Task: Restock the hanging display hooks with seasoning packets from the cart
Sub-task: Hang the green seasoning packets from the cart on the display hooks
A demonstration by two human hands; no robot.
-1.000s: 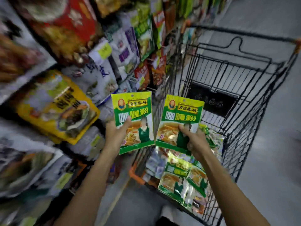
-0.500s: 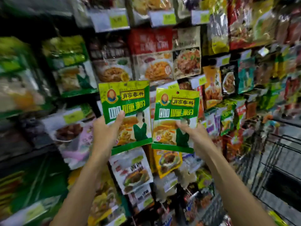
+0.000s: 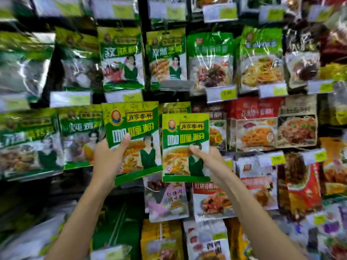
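Note:
I hold two matching green-and-yellow seasoning packets up in front of the hanging display. My left hand (image 3: pixel 109 156) grips the left packet (image 3: pixel 135 128) by its lower left edge, thumb across the front. My right hand (image 3: pixel 210 162) grips the right packet (image 3: pixel 185 139) at its lower right, thumb on the front. The right packet sits slightly lower and overlaps a similar green-and-yellow packet (image 3: pixel 175 107) hanging behind it. The hooks themselves are hidden behind packets. The cart is out of view.
Rows of hanging packets fill the wall: green ones (image 3: pixel 122 59) above and to the left (image 3: pixel 80 136), red ones (image 3: pixel 255 122) to the right, pink and red ones (image 3: pixel 167 199) below. Price tags (image 3: pixel 221 93) hang between the rows.
My view swung from the cart to the display wall. Both hands lifted their packets up and in front of the middle row of hanging packets.

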